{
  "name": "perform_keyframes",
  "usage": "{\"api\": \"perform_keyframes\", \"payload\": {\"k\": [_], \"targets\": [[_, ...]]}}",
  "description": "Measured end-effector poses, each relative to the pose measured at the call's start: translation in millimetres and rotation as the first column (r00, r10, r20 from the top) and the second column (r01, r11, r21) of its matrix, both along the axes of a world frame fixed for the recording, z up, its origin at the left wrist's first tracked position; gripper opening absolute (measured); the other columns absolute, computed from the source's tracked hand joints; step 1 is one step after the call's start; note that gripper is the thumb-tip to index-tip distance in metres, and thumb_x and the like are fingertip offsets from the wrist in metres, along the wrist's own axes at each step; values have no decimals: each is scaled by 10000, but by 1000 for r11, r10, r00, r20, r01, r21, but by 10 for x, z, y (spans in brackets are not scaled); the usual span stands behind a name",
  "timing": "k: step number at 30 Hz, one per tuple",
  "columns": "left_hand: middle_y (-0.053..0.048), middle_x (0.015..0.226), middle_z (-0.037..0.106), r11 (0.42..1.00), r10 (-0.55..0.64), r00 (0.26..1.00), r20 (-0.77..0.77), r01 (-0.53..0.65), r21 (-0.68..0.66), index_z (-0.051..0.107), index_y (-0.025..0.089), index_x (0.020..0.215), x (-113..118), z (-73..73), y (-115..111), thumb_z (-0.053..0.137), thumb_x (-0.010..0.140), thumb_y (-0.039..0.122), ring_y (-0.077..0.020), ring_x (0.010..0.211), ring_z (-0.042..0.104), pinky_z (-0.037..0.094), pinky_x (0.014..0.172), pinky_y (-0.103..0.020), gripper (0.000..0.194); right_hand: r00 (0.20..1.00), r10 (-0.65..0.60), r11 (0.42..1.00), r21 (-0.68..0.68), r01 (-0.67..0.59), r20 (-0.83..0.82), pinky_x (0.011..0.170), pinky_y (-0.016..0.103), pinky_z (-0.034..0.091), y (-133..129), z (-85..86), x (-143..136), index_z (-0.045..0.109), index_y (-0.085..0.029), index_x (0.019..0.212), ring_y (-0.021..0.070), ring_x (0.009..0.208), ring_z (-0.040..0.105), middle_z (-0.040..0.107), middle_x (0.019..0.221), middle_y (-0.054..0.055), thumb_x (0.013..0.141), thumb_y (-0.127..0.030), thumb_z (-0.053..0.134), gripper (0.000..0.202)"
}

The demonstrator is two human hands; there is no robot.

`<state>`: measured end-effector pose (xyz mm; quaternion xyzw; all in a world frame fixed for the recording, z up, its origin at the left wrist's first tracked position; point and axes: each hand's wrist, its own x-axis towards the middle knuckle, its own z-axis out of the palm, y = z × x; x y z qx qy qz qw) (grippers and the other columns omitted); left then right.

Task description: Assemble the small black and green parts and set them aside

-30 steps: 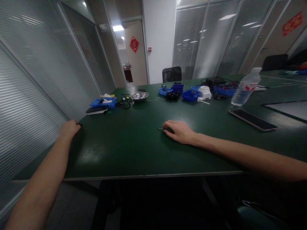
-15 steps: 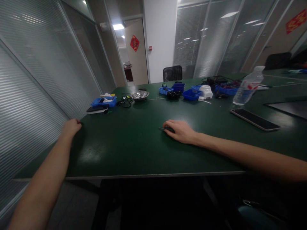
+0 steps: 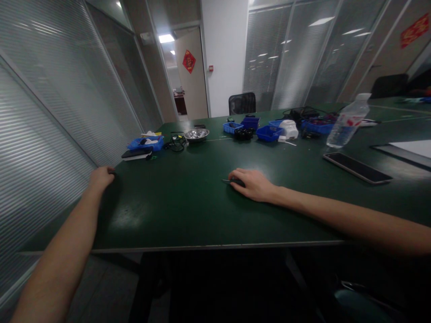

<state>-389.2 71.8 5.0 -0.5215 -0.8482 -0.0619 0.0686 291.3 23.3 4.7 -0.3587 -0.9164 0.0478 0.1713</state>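
My right hand [image 3: 253, 185] rests on the green table [image 3: 175, 211] near its middle. Its fingers are wrapped round the dark handle of a small tool [image 3: 237, 182]; a thin metal shaft pokes out to the left, like a screwdriver, though the tip is too small to make out. Over at the table's left edge, my left hand [image 3: 102, 178] is closed, its fingers curled. Something small and dark shows at those fingertips, but I cannot make out what it is.
To the right lie a phone [image 3: 357, 168] and a white-topped flat item [image 3: 414, 150]; behind stands a water bottle [image 3: 349, 121]. Farther back are blue trays [image 3: 268, 133], a metal bowl [image 3: 196, 135], cables [image 3: 175, 143], and a blue basket [image 3: 145, 143] beside a dark box [image 3: 137, 154].
The flat item at the far right was dark and now shows a bright white top. Both hands stay in nearly the same place.
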Motion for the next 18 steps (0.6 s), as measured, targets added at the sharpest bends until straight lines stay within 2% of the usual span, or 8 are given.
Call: {"api": "perform_keyframes", "payload": {"k": [7,18], "targets": [[-220,1296,765,999,25,1000,11,-25,35,755,59,1351,-17,-17,-37,651,833,123,-375,1191,719,575,998,-454,533,1000,5,1000,1,-5,-5,752,346,457,26,-23,6,642,-223,1290,224,888,680,734,1201,86,1081,-385,553,279],[-190,1265,776,998,40,999,-12,-40,45,796,102,1307,10,12,-61,671,841,166,-342,1193,699,553,1055,-438,488,1000,2,1000,15,-2,-5,747,345,448,32,-41,5,643,-228,1285,220,871,666,733,1190,82,1080,-395,555,279]]}}
